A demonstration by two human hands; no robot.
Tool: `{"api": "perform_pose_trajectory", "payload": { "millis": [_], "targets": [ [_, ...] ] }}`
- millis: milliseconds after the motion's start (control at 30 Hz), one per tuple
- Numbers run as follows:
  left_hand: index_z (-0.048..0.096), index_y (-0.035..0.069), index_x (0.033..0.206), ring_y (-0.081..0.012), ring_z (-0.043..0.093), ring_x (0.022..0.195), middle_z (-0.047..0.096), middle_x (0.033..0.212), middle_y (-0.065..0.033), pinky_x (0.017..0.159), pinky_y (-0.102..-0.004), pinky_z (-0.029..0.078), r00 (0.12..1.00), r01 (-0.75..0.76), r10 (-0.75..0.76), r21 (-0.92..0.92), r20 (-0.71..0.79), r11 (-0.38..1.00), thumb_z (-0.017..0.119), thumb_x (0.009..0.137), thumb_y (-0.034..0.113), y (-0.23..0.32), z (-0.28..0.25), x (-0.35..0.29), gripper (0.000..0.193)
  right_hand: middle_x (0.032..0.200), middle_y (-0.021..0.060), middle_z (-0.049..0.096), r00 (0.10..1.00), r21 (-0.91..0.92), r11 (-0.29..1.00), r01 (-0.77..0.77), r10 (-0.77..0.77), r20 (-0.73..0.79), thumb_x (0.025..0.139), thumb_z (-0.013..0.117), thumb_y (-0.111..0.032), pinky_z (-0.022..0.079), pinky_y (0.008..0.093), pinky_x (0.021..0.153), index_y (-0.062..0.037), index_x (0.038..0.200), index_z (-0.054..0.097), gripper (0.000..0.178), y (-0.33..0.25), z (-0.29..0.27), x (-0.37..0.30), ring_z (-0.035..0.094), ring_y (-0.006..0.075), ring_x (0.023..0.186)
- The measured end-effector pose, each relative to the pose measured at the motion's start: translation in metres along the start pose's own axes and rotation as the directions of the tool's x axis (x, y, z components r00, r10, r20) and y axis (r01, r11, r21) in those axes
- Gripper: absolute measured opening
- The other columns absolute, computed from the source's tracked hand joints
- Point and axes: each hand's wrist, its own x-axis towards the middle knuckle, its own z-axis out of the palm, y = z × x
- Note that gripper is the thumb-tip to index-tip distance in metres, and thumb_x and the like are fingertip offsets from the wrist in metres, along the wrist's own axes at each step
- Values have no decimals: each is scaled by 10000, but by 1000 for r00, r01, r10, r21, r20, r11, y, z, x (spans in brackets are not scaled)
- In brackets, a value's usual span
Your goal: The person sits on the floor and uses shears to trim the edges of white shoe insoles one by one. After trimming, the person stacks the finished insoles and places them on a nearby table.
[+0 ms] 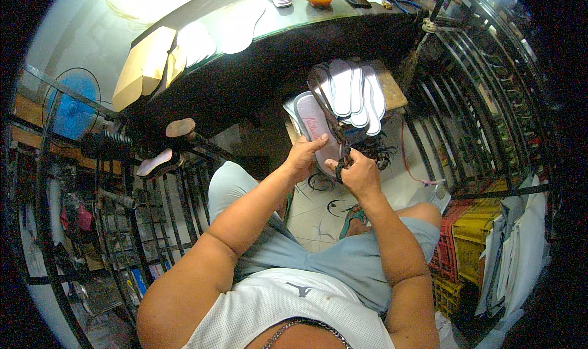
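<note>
Fitting a strap to a sole.
Left hand [302,158] clasping sole [315,128]; right hand [360,174] pinching dark strap [331,113], unfastened; finished soles [358,95] stacked beyond fingertips.

Person wore a white sleeveless mesh top [288,306] with a small dark logo at about 12 o'clock on the chest, plus light blue-grey shorts [331,260]. Both forearms were bare, no sleeves, no watch, no gloves. A thin metal chain [300,326] hung at the neck (only partly visible at 6 o'clock).
</note>
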Motion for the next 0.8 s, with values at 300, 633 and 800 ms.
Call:
{"api": "perform_pose_trajectory", "payload": {
  "millis": [300,633,800],
  "targets": [
    [537,73,1249,-267,628,1042,647,1140,-82,910,-435,506,999,25,-23,-55,23,998,689,901,240,13,12,-7,415,703,190,659,1000,69,997,28,-29,12,755,786,-485,496,451,620,-58,874,671,458,2,-4,3,656,392,684],
    [518,-24,1278,-192,621,1029,639,1154,-103,917,-342,497,965,-257,255,369,53,893,810,745,92,55,-12,-18,618,581,-8,482,859,758,503,-416,-56,508,869,716,-428,466,274,510,-48,822,562,413,21,-6,2,514,105,539],
    [504,-39,1291,-180,612,1041,636,1153,-103,922,-330,494,964,-262,250,463,89,847,814,751,91,58,-15,-26,637,700,-16,538,863,775,498,-388,-98,495,860,721,-452,487,265,515,-71,889,580,408,22,9,-1,532,82,576]
  ]
}}
